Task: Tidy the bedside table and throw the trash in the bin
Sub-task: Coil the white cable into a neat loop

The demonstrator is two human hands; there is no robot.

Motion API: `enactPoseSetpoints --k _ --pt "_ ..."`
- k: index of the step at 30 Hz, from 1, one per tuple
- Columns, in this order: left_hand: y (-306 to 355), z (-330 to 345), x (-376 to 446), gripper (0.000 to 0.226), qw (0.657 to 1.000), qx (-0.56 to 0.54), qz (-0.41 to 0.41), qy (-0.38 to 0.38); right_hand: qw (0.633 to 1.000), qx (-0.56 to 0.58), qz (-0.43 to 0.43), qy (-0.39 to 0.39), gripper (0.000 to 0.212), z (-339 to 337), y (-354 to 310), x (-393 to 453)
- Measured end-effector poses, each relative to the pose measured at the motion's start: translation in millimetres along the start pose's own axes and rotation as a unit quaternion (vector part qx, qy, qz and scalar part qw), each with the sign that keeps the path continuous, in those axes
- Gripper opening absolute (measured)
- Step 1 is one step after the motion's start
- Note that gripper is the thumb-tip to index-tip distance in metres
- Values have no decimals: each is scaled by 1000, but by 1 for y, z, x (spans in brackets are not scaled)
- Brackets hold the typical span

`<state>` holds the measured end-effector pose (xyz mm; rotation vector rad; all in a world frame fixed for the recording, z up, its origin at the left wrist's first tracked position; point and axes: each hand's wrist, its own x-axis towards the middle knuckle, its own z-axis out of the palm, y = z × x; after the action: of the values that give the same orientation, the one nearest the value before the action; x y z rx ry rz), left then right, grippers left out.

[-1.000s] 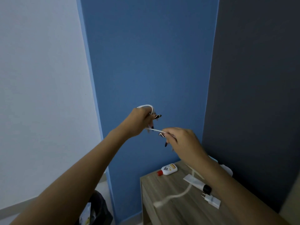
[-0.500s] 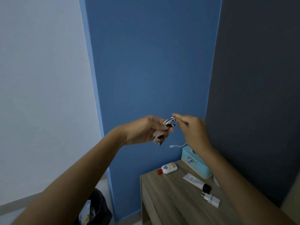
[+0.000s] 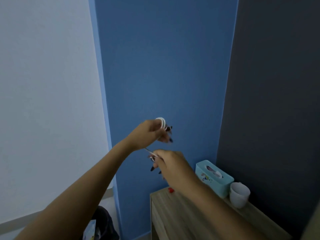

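Both hands are raised in front of the blue wall, above the wooden bedside table (image 3: 166,210). My left hand (image 3: 150,133) grips a coiled white cable (image 3: 161,121), whose loops stick out over the top of the fingers. Below and right of it, my right hand (image 3: 170,164) pinches the cable's loose end between thumb and fingers. A short stretch of cable runs between the two hands. A black bin (image 3: 105,224) with a packet inside stands on the floor left of the table.
On the table stand a light-blue tissue box (image 3: 213,177) and a white cup (image 3: 239,194) against the dark wall. A red bottle cap (image 3: 171,190) peeks out beside my right forearm, which hides the other items.
The dangling cable has been wound into a coil on my left hand. My left hand rose and my right hand dropped below it with the cable's end.
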<state>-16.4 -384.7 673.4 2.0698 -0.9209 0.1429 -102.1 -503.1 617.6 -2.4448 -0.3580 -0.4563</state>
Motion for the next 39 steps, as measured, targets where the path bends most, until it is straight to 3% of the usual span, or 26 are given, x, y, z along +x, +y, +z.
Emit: enactPoseSetpoints --k 2,3,8,11,14,20,24,29,31,34,37,39 --pt "-5 4 -7 20 993 113 -9 -21 989 -139 16 -44 14 -19 13 6" --pt "-4 7 -11 19 992 119 -24 -37 982 -179 28 -51 11 -27 19 7" --pt "15 21 -21 39 992 -14 -66 -103 968 -248 -5 25 14 -57 33 5" --pt "26 21 -19 40 977 -150 -57 -140 989 -127 -54 55 32 -71 27 1" --pt "28 17 -16 34 950 -269 -56 -148 997 69 -19 34 33 -78 23 -1" --pt "13 7 -13 29 930 -353 -77 -68 985 164 46 -5 32 -78 34 1" --pt "9 9 -16 36 899 -413 -100 -102 988 144 47 9 34 -76 38 2" --pt "20 15 -16 41 805 -560 -113 -161 995 6 -12 101 19 -71 48 8" --pt "26 20 -14 41 793 -579 -103 -158 992 8 -5 129 18 -64 49 9" --pt "31 24 -9 41 811 -564 -95 -120 973 198 56 105 19 -54 43 9" --pt "33 25 -6 42 860 -497 -99 -65 884 452 109 43 20 -46 35 8" --pt "32 24 -6 41 894 -438 -95 -31 815 568 112 18 35 -43 36 6"
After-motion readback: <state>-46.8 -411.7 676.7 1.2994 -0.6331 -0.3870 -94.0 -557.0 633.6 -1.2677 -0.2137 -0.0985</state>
